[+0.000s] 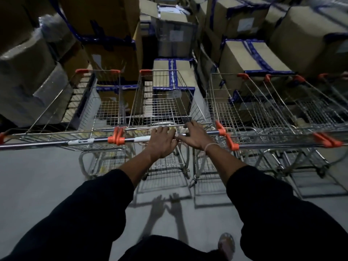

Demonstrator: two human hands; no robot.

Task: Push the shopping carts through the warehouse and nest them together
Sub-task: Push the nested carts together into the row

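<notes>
Both hands resting on the chrome handle bar (143, 138) of the middle silver wire shopping cart (162, 98): left hand (162, 142) and right hand (195, 137) laid over it, fingers loosely curled, not tightly closed. Parked between two similar carts, facing stacked brown cardboard boxes (250, 59). Probably stiff, light, rolling easily; best held at the bar's middle.

Dim grey floor (37, 176), stacked blue-taped cardboard boxes (258, 59) behind
</notes>
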